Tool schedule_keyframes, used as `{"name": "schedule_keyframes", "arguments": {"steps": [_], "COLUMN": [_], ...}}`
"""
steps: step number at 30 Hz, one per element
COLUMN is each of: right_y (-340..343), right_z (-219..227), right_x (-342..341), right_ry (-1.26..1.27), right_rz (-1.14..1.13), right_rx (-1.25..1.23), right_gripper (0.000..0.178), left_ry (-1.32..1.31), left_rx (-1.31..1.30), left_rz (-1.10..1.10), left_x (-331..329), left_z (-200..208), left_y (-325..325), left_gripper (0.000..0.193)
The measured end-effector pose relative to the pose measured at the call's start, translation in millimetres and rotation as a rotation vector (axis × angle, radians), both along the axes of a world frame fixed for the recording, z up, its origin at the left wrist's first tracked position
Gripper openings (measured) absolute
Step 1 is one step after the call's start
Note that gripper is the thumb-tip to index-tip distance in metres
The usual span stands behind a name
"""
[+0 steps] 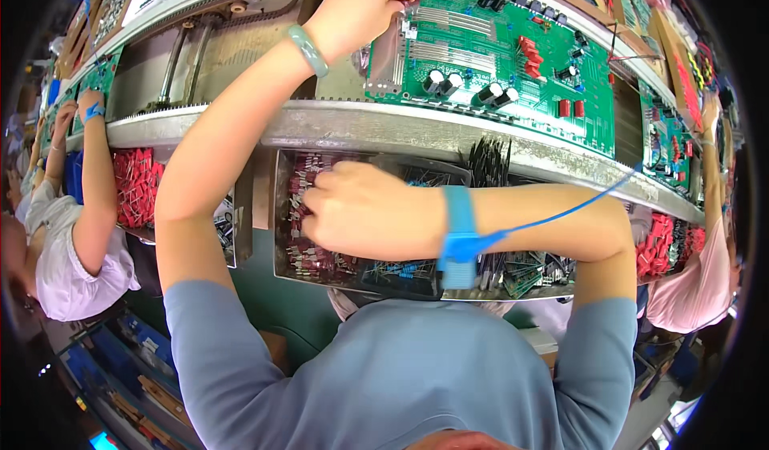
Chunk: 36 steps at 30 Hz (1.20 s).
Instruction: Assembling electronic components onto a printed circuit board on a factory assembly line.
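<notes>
My left hand (364,14), with a green bangle at its wrist, is at the upper left corner of a green circuit board (553,118). Its fingers are pressed together at the board's edge; what they hold, if anything, is too small to make out. Black capacitors (497,95), pale metal strips (455,55) and red parts (529,56) stand on the board. Below, my right hand (352,210) dips with curled fingers into a parts tray (278,246), over small dark red components (308,254). Its fingertips are hidden. A blue wrist strap (459,234) with a cord is around that wrist.
The board lies on a metal conveyor with a front rail (344,126). The tray also holds black-leaded parts (489,162). A bin of red components (138,186) is at left, another (657,246) at right. Co-workers' arms (96,170) reach in at both sides.
</notes>
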State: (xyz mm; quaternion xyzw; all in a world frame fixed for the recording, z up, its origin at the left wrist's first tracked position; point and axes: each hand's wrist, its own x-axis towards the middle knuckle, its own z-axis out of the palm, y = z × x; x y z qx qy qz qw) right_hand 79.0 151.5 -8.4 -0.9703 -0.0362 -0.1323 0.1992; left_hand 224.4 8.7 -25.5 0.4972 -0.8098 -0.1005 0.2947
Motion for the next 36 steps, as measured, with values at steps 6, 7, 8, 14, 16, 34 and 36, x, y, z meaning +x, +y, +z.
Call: {"name": "schedule_keyframes", "arguments": {"steps": [6,7,8,14,16,34,36], "right_y": [9.0,5.9,2.9,-6.1,-9.0,-10.5,-10.2], "right_z": [-27.7,-23.2,-20.3,-12.6,-9.3,-13.0,-14.9], "right_x": [29.9,31.4,32.4,32.3,31.8,26.5,26.5], "right_ry": [0.122,0.233,0.345,0.463,0.474,0.496,0.495], "right_rz": [-0.021,0.015,0.050,0.103,0.101,0.067,0.066], "right_rx": [0.052,0.091,0.129,0.186,0.218,0.299,0.300], "right_gripper": [0.013,0.013,0.013,0.013,0.013,0.014,0.014], "left_ry": [-0.167,-0.193,-0.193,-0.211,-0.366,-0.715,-0.741], "left_rx": [-0.201,-0.195,-0.193,-0.251,-0.134,0.156,0.166], "left_rz": [-0.079,-0.095,-0.096,-0.093,-0.040,-0.292,-0.300], "left_x": [-4.1,-4.3,-4.7,-6.6,-12.9,-28.0,-30.3], "left_z": [2.0,4.7,6.0,6.6,15.1,58.5,59.5], "left_y": [-3.9,-3.3,-3.9,-3.0,2.7,-19.1,-21.5], "left_gripper": [0.017,0.016,0.016,0.012,0.010,0.013,0.012]}}
